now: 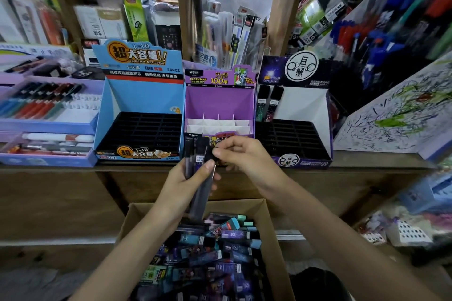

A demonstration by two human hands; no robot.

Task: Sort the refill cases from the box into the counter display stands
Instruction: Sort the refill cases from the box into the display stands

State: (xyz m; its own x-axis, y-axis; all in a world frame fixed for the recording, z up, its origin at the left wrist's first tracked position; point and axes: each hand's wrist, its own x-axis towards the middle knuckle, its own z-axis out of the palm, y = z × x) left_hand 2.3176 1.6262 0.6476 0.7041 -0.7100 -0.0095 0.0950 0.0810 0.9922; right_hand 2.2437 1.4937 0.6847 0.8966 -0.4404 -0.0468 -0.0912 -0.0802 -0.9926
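My left hand (188, 178) grips a small bundle of long dark refill cases (199, 193) upright above the cardboard box (274, 222). My right hand (242, 156) pinches the black top end of one of those cases. The box below is full of several mixed refill cases (220, 249), dark, purple and teal. On the counter stand three display stands: a blue one (139, 102) with an empty black grid, a purple one (220, 102) with white dividers, and a white and dark one (300, 110) with two dark cases (267, 104) in its back left slots.
Purple pen trays (46, 115) lie on the counter at the left. A scribbled white board (396, 117) leans at the right. Shelves of packaged pens and stationery rise behind the stands. The wooden counter edge (73, 168) runs between the stands and the box.
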